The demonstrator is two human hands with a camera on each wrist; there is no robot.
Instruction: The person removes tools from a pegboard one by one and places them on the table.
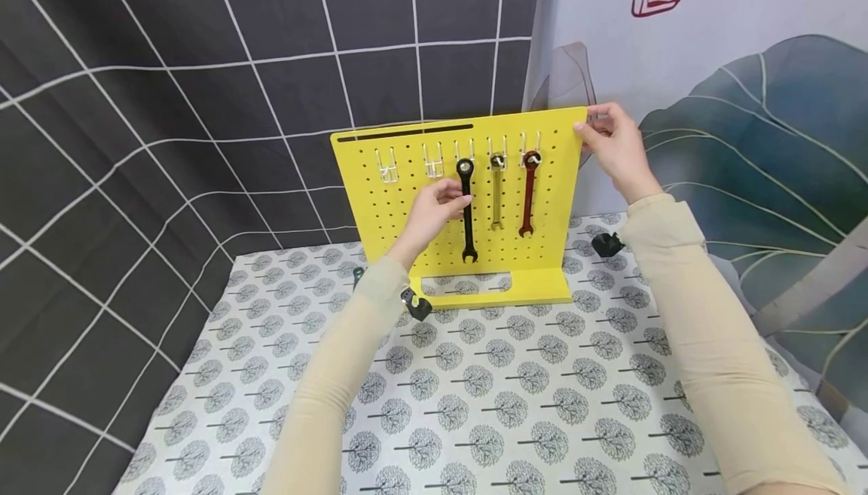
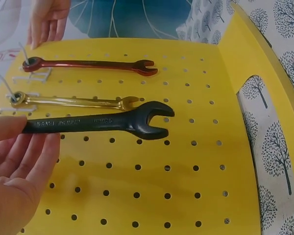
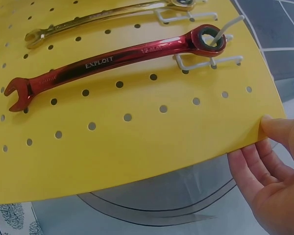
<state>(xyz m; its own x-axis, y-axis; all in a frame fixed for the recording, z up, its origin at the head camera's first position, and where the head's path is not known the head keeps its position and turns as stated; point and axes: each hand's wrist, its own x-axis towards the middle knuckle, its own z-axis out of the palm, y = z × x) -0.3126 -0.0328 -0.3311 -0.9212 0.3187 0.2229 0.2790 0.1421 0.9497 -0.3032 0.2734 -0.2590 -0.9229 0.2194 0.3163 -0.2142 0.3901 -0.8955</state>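
My left hand (image 1: 436, 212) pinches a black combination wrench (image 2: 93, 122) by its shank, thumb on one side and fingers on the other. The wrench's ring end is up at a white hook on the yellow pegboard (image 1: 400, 216); whether the hook passes through the ring I cannot tell. To its right hang a gold wrench (image 1: 497, 190) and a red wrench (image 3: 112, 58), each by its ring end. My right hand (image 1: 613, 145) grips the board's upper right corner, with the thumb on the front face and the fingers behind the edge (image 3: 269, 171).
Two white hooks (image 1: 388, 167) at the board's left carry nothing. The board's base (image 1: 536, 288) stands on a tree-print cloth (image 1: 447, 412). A small green ring-ended object (image 1: 358, 275) lies beyond my left forearm. Dark tiled fabric (image 1: 285, 103) rises behind and to the left.
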